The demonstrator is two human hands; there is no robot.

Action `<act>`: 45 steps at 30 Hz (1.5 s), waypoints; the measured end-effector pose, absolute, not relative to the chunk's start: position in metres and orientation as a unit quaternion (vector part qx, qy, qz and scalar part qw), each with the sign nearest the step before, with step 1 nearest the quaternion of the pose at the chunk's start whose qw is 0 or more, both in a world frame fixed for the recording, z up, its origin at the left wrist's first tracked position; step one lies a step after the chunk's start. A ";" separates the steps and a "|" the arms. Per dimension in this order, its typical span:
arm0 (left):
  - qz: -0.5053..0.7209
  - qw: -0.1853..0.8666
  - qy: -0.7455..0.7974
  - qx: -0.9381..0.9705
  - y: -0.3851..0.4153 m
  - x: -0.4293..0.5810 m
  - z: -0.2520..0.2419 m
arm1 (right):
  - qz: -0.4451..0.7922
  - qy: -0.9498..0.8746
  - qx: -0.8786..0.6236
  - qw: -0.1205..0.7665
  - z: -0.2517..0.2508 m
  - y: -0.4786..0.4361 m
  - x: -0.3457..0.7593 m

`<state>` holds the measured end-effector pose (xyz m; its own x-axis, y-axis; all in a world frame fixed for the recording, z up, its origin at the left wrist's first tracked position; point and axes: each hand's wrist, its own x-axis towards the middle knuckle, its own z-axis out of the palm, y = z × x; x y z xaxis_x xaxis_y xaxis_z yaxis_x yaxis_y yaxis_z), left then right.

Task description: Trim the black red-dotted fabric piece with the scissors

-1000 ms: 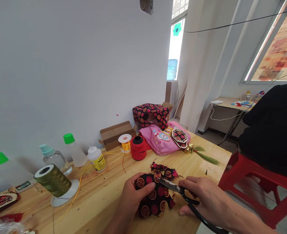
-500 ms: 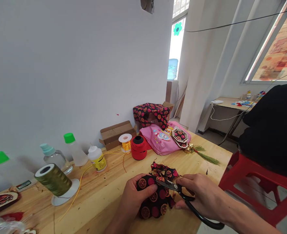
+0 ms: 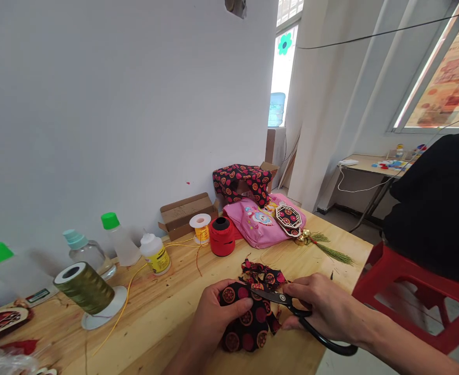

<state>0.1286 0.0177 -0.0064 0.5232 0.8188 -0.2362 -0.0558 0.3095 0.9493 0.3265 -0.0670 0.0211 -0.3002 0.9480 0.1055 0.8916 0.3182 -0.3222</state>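
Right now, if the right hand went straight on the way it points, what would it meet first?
The cloth, most likely: the scissors in the right hand point at it, their blades seeming to touch its upper part. Beyond lies the left hand, gripping the cloth; depth is hard to judge.

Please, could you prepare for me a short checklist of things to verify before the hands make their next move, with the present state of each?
1. Patterned fabric held by the left hand: ok, pinched under the thumb.
2. Scissors gripped in the right hand: ok, by the black handles.
3. Left thumb well away from the blades: not ok, it lies close to their tip.
4. Fabric between the two blades: cannot tell, the lower blade is not clearly visible.
5. Cloth scraps separate from the held piece: cannot tell, they overlap in this view.
6. Red thread spool away from the blades: ok, it stands farther back.
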 end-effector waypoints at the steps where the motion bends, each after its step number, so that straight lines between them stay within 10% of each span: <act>1: 0.304 0.715 0.381 0.501 0.018 0.128 -0.007 | 0.101 -0.803 -0.573 0.134 0.022 -0.066 0.328; 29: 0.302 0.706 0.377 0.519 0.025 0.126 -0.016 | 0.293 -0.737 -0.593 0.140 0.040 -0.076 0.349; 45: 0.462 0.596 0.331 0.568 0.017 0.120 0.004 | 0.241 -0.628 -0.640 0.371 0.017 -0.110 0.332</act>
